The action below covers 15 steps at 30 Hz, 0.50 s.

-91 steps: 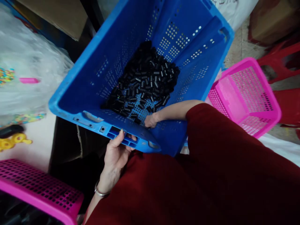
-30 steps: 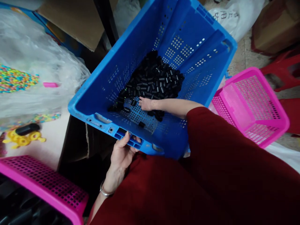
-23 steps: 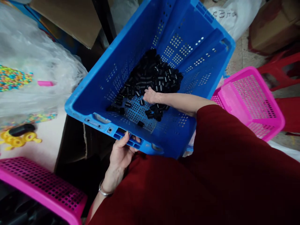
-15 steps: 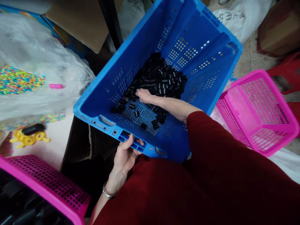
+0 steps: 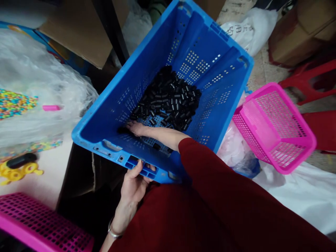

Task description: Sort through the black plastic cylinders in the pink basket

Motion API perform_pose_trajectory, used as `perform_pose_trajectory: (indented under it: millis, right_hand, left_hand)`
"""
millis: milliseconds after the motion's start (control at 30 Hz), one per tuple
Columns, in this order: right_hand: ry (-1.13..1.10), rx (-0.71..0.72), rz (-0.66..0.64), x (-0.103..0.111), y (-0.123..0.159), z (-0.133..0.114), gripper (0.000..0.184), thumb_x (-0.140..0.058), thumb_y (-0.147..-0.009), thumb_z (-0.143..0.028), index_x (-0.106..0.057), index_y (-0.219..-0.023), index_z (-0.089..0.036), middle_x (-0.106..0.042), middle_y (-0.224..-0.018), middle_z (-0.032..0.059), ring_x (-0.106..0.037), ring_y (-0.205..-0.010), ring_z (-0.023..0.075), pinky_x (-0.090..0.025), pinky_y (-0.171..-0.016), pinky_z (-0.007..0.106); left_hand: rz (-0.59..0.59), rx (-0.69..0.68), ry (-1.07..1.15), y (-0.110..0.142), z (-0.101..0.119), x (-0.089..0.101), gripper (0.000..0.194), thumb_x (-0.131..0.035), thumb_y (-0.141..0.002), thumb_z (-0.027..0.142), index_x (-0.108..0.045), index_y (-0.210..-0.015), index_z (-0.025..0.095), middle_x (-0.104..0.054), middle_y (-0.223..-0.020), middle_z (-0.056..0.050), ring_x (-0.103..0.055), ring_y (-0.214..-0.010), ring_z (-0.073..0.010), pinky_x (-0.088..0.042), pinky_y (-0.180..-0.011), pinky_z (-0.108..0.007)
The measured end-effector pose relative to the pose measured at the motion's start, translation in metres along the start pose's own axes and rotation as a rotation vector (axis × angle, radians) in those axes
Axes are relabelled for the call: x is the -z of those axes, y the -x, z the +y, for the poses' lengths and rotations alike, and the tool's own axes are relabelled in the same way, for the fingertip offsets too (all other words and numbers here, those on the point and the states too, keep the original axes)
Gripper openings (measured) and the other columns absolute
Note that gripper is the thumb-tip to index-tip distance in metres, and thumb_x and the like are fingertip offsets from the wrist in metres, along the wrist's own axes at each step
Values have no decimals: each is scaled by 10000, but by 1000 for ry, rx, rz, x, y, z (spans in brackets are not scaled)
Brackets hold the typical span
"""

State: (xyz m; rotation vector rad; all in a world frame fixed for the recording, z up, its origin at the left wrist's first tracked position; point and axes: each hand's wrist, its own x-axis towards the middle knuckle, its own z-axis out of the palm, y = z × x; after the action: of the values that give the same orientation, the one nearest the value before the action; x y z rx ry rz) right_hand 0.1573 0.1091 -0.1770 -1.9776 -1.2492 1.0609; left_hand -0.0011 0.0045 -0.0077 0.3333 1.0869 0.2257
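Note:
A big blue perforated crate [image 5: 110, 91] sits tilted in front of me. A heap of small black cylinders [image 5: 168, 99] lies on its floor. My left hand [image 5: 133, 183] grips the handle slot in the crate's near rim, fingers curled through it. My right hand [image 5: 135, 128] reaches deep inside and lies flat on the crate floor near the left wall, fingers stretched over a few black cylinders. My red sleeve covers the near right corner of the crate.
A pink basket [image 5: 274, 127] lies tipped to the right of the crate. Another pink basket [image 5: 44, 227] is at the lower left. Clear bags of coloured beads [image 5: 31, 94], yellow rings [image 5: 15, 171], cardboard boxes [image 5: 296, 31] and red stools [image 5: 309, 84] surround the spot.
My right hand has swept from the middle of the crate floor to its near left side, pushing loose cylinders. The left hand keeps its grip on the rim. The view shifted slightly.

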Motion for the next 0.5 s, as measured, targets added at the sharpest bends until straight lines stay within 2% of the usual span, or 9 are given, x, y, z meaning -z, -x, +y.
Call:
perform_pose_trajectory:
  millis: [100,233,300,367,433,500]
  right_hand:
    - [-66,-112,-96,20,11,14,217,-575,-576,103,-573,-635,-106,-696,-982,0,-539,-1063,125,-411,-923,200]
    - [199,-218,-296,57,29,29,144,-597,-611,29,-631,-633,-110,-696,-867,-6,-583,-949,124,-423,-894,223]
    - [283,-280,-360,79,35,31,157,-619,-579,28,-663,-645,-107,-691,-783,-8,-603,-898,149,-433,-857,236]
    - [354,-270,-451,105,42,29,257,-644,-517,64,-699,-688,-120,-696,-749,-7,-612,-869,177,-438,-814,241]
    - [429,-212,-507,137,50,24,363,-671,-515,51,-731,-821,-136,-709,-799,-3,-617,-870,187,-435,-786,236]
    - [502,-162,-446,173,65,16,395,-698,-593,-44,-718,-973,-149,-708,-906,16,-619,-900,190,-436,-781,235]
  left_hand:
    - [-41,-1,-25,-1,-1,2,395,-888,-473,361,-618,-670,149,-647,-602,-14,-607,-506,-159,-512,-455,-247]
    - [-112,1,-60,-1,-2,3,399,-872,-499,395,-604,-659,146,-643,-598,-21,-569,-456,-149,-494,-425,-259]
    - [-125,-2,-55,-1,-2,2,401,-874,-500,390,-603,-665,144,-641,-598,-24,-591,-491,-159,-517,-462,-267]
    - [-124,-2,-50,0,-1,1,411,-879,-491,390,-599,-661,141,-640,-594,-28,-602,-511,-163,-538,-500,-280]
    - [-127,2,-48,0,-1,1,420,-883,-483,392,-596,-655,139,-640,-590,-30,-599,-506,-160,-550,-520,-293]
    - [-133,8,-37,0,-1,0,423,-888,-476,383,-596,-657,137,-640,-594,-28,-603,-511,-162,-554,-523,-298]
